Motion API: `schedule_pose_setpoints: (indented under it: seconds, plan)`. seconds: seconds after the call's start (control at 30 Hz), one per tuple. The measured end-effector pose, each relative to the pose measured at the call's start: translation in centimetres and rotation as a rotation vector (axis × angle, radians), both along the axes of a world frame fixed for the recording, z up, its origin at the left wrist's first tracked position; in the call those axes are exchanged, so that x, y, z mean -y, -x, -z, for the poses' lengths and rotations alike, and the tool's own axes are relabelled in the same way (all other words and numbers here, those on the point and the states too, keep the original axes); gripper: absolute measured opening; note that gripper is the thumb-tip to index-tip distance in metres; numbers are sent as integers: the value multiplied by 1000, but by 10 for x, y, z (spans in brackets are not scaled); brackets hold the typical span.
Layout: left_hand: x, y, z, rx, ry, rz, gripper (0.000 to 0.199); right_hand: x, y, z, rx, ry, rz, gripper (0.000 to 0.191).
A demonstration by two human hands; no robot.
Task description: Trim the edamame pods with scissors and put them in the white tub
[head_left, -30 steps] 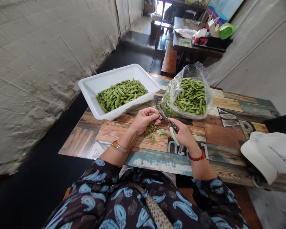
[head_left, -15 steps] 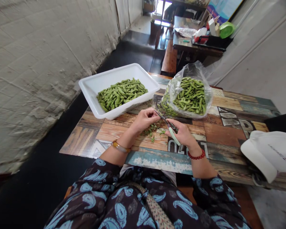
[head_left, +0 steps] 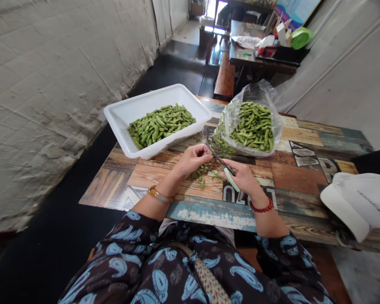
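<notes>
My left hand (head_left: pixel 193 159) is closed in a pinch over the table, with a bit of green at its fingertips that looks like an edamame pod, mostly hidden. In my right hand (head_left: pixel 245 177) is a pair of scissors (head_left: pixel 231 179) with pale green handles, blades pointing toward the left fingertips. Under the hands lie small green trimmings (head_left: pixel 202 174). Beyond the left hand, a white plastic tub (head_left: pixel 120 120) holds a heap of green edamame pods (head_left: pixel 161 124). To its right, an open clear plastic bag (head_left: pixel 226 122) is full of more pods (head_left: pixel 251 126).
The wood-patterned table (head_left: pixel 299 177) carries a white cap (head_left: pixel 356 202) at its right edge, with a black item (head_left: pixel 370 166) behind it. A brick wall (head_left: pixel 66 84) runs along the left. Farther back stand a bench (head_left: pixel 224 76) and another table (head_left: pixel 239 31) with clutter.
Both hands stay almost in place. The scissors and right-hand fingers have shifted very slightly, and a little more green shows at the left fingertips. Tub and bag look the same.
</notes>
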State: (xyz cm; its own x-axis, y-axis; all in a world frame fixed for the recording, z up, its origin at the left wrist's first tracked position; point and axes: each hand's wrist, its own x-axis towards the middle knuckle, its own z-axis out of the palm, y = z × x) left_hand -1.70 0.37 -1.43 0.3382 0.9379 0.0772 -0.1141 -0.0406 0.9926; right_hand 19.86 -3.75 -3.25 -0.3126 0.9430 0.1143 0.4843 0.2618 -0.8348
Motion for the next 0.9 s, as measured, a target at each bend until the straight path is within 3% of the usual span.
schedule_pose_setpoints:
  seconds: [0.2,0.37,0.9]
  plan:
    - [1,-5,0,294,263,-5,33,-1,-1,0,48,-117,89,53]
    - [1,-6,1,439,320,16,36,1,1,-5,192,-290,39,50]
    - [3,-7,3,362,289,23,32,3,1,-7,194,-320,15,46]
